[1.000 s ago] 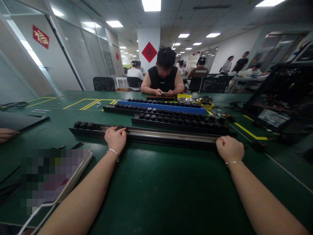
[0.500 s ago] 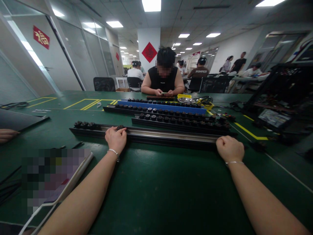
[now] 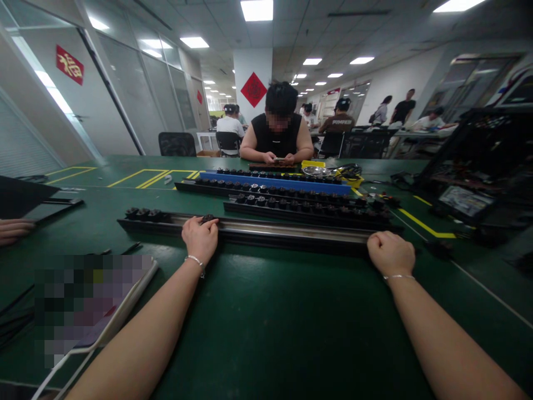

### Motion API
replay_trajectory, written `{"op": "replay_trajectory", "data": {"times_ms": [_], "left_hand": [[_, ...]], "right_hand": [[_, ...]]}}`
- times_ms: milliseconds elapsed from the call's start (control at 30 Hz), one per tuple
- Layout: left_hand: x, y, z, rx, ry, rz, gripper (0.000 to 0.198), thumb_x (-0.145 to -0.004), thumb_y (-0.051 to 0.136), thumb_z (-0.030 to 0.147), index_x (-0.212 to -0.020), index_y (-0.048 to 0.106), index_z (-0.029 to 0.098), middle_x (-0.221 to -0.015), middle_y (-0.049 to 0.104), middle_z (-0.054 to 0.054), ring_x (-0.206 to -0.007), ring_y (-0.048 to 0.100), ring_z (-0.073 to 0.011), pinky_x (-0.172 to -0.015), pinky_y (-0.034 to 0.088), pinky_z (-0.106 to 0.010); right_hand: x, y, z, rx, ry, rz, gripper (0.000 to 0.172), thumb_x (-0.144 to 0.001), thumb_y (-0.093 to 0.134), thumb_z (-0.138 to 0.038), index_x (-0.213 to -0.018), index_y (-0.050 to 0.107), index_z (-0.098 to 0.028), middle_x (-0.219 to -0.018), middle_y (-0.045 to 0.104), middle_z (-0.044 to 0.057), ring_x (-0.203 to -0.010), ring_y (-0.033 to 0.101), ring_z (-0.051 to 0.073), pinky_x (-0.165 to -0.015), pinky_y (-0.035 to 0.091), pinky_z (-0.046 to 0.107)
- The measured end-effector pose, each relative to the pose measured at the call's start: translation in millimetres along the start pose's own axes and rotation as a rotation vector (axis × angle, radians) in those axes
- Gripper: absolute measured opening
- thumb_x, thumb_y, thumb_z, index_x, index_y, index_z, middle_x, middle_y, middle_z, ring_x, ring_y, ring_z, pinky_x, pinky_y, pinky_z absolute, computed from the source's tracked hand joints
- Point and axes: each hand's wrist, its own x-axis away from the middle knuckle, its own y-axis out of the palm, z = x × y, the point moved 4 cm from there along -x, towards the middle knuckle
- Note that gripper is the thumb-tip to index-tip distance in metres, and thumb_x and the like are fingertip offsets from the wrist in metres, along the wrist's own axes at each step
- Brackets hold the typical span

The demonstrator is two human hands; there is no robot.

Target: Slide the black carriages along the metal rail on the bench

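A long black rail [image 3: 283, 234] with a shiny metal channel lies across the table in front of me. Several small black knob-like pieces [image 3: 144, 213] sit in its left end. My left hand [image 3: 200, 240] is closed over the rail left of its middle, fingers on another black knob-like piece [image 3: 207, 219], which they partly cover. At the far right end, my right hand [image 3: 391, 253] is curled in a fist around the rail; its fingertips are hidden. Each wrist wears a thin bracelet.
Behind the rail lie more black rails [image 3: 291, 211] and a blue rail [image 3: 275, 182], filled with black pieces. A dark open-framed machine [image 3: 466, 166] stands right. A white-edged device [image 3: 125, 311] lies left, near another person's hand [image 3: 15, 230]. A person [image 3: 278, 130] sits opposite.
My left hand has shifted slightly right along the rail with the black piece. My right hand stays put. At the far left, the dark panel by the other person's hand has changed its tilt.
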Motion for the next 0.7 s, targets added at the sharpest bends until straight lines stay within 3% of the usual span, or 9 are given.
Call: {"op": "replay_trajectory", "data": {"times_ms": [700], "left_hand": [[3.4,0.6,9.0,0.006,0.065,-0.016,0.029,-0.081,0.047,0.027,-0.093,0.074,0.025,-0.109,0.059,-0.012,-0.114,0.045,-0.0285,-0.098,0.033,-0.043]], "right_hand": [[-0.3,2.0,1.7,0.007,0.0,-0.002,0.028,-0.082,0.037,-0.021,-0.067,0.061,-0.016,-0.078,0.062,0.008,-0.068,0.047,0.017,-0.057,0.023,0.031]]}}
